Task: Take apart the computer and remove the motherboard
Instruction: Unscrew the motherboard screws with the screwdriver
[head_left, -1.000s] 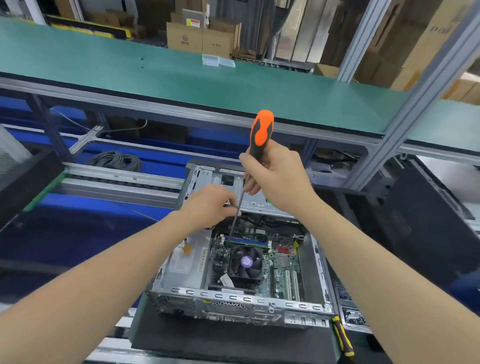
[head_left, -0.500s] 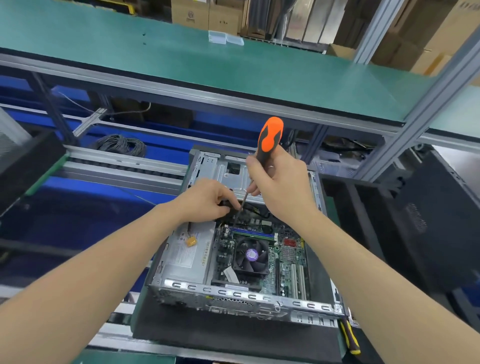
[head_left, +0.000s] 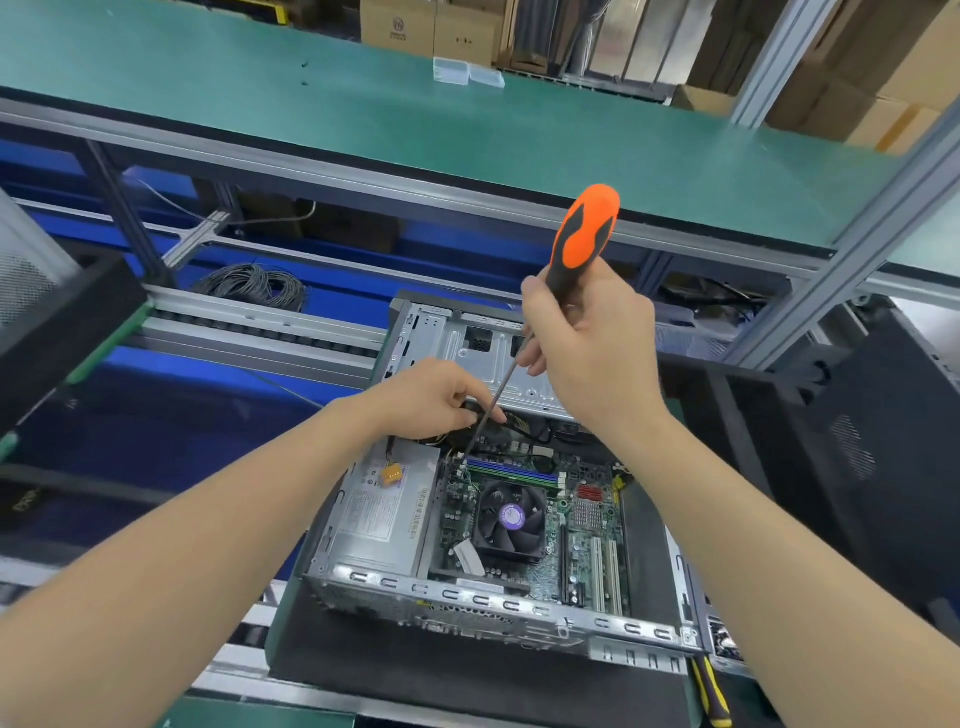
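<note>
Open computer case (head_left: 470, 597), lid off, lying flat on a dark mat (head_left: 415, 670); all positions are given from it. Far left of the case: black block (head_left: 67, 322). Beyond its left corner: coil of grey cable (head_left: 252, 286). Left hand (head_left: 431, 400), over the case's far-left part, fingers curled around black cables (head_left: 540, 439). Left bay of the case: silver power supply (head_left: 384, 514), with an orange connector (head_left: 390, 474) lying on top. Right bay: green motherboard (head_left: 587, 540), in place, with a black fan (head_left: 511, 519) on it. Right hand (head_left: 597, 343), above the case's far half, gripping an orange-and-black screwdriver (head_left: 584, 234), shaft slanting down-left, tip at the motherboard's far-left corner. At the case's near-right corner: yellow-and-black screwdriver (head_left: 711, 691). Right of the case: black perforated panel (head_left: 883, 441).
</note>
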